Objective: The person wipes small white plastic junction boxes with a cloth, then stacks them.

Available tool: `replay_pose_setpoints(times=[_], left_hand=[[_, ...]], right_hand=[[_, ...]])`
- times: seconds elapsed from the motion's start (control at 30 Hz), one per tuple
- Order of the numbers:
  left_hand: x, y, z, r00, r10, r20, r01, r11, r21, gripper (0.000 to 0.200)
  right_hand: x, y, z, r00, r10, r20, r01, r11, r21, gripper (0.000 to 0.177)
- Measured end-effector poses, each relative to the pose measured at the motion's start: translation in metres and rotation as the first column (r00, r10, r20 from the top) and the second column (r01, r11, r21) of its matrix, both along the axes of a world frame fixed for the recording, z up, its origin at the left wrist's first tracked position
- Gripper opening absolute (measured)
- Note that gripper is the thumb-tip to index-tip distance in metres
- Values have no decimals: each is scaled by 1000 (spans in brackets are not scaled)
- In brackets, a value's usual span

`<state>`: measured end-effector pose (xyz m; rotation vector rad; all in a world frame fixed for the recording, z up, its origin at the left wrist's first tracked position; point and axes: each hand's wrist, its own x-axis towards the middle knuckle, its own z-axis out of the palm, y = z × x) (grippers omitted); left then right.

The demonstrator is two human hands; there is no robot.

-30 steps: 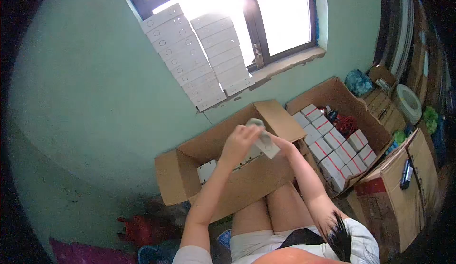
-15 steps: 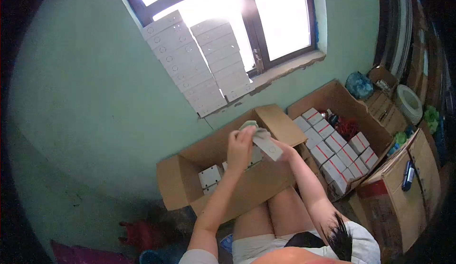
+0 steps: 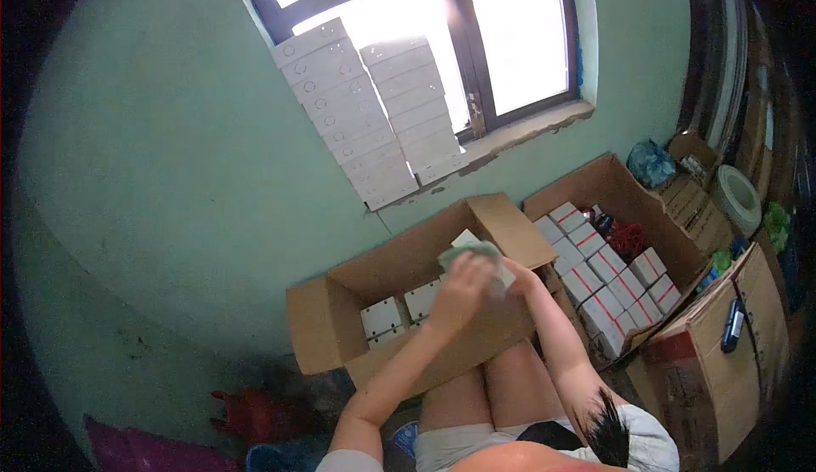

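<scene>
Above the open cardboard box in front of me, my left hand (image 3: 466, 285) is closed on a pale green cloth (image 3: 459, 256). The cloth lies against a white box (image 3: 505, 278) with part of its surface covered by the hand and blurred. My right hand (image 3: 522, 278) grips that white box from the right side, its fingers partly hidden behind it. Below, inside the cardboard box (image 3: 374, 272), several white boxes with small dark holes (image 3: 381, 317) sit in rows on the left. My forearm and left hand hide part of what lies inside.
A second carton (image 3: 586, 172) to the right holds several white boxes with red stripes (image 3: 608, 264) and a red cord bundle (image 3: 627, 240). A blue-handled tool (image 3: 732, 326) lies on a folded carton (image 3: 705, 378). Stacked white boxes (image 3: 348, 124) lean before the window.
My left hand with the cloth has moved right and down over the white box, covering more of it. The view has shifted slightly, so the surroundings appear lower and further right.
</scene>
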<state>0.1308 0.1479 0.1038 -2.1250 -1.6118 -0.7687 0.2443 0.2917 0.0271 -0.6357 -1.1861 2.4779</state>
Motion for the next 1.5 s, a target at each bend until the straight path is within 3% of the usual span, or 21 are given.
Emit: replay_pose_setpoints(times=[0.03, 0.07, 0.1, 0.17, 0.2, 0.3, 0.37, 0.43, 0.5, 0.57, 0.6, 0.7, 0.73, 0.9, 1.0, 1.07, 1.2, 1.3, 1.37, 1.43, 1.5], left_hand=[[8, -6, -4, 987, -155, -39, 154, 988, -18, 37], [11, -13, -5, 959, -252, -133, 251, 968, -26, 38], [7, -13, -8, 962, -247, -118, 245, 969, -31, 38], [-8, -6, -8, 984, -177, -23, 177, 984, -13, 40], [-16, -1, 1, 994, -64, 87, 72, 994, -85, 41], [-30, 8, 16, 987, 87, 135, -76, 993, -86, 42], [-24, 5, 6, 995, -1, 100, 6, 999, -53, 41], [-11, -2, 0, 961, -274, -30, 270, 959, -82, 39], [-15, -4, 3, 935, -345, -80, 337, 936, -97, 39], [-30, -1, 13, 960, -246, -136, 230, 966, -119, 38], [-41, 6, 15, 978, -164, -132, 153, 984, -89, 36], [-58, 1, 32, 998, 25, -63, -36, 982, -183, 37], [-54, -7, 24, 998, 34, -57, -45, 976, -211, 37], [-27, -51, 3, 925, -331, -187, 265, 914, -307, 33], [-51, -52, 0, 994, -106, 23, 107, 939, -326, 31], [-60, -54, -6, 990, 134, -37, -139, 963, -229, 32], [-33, -69, -32, 993, -89, -72, 67, 961, -270, 35], [-35, -70, -43, 965, -209, -161, 159, 947, -279, 36], [-55, -64, -50, 989, -134, -65, 115, 963, -242, 36], [-68, -60, -50, 978, 208, -22, -209, 966, -153, 36], [-65, -62, -63, 978, 205, -33, -208, 964, -163, 35]], right_hand=[[3, -3, 3, 1000, 0, -13, 0, 999, -42, 57], [-3, 2, -14, 993, 63, -99, -37, 969, 244, 55], [-2, 2, -18, 994, 70, -87, -48, 971, 235, 55], [-3, 6, -18, 987, 88, -137, -110, 981, -162, 54], [-3, 6, -20, 987, 87, -133, -108, 980, -165, 54], [-7, 9, -21, 993, 99, -64, -102, 994, -44, 55], [-2, -3, 5, 999, 4, 45, -1, 999, -53, 57], [-8, 2, -3, 994, 76, -83, -84, 992, -98, 58], [-8, 8, -15, 981, 96, -168, -124, 978, -166, 59], [-16, 18, -34, 999, 48, 17, -48, 998, 47, 61], [-16, 7, -23, 1000, 14, 2, -14, 1000, -14, 61], [-19, 5, -11, 959, -22, 282, -52, 966, 253, 61], [-19, 3, -12, 970, 24, 241, -78, 973, 218, 63], [-18, -8, -5, 981, 56, 188, -103, 963, 247, 57], [-26, -1, -16, 955, 35, 294, -150, 913, 379, 61], [-26, -9, -7, 946, 36, 323, -155, 924, 350, 62], [-29, -13, -2, 953, 34, 303, -149, 918, 368, 63], [-34, -12, -11, 940, -31, 340, -158, 843, 514, 64], [-32, -17, 0, 930, -22, 366, -164, 868, 469, 65], [-33, -19, 1, 923, -14, 384, -165, 888, 429, 65], [-37, -15, -2, 895, -12, 445, -240, 828, 506, 66]])
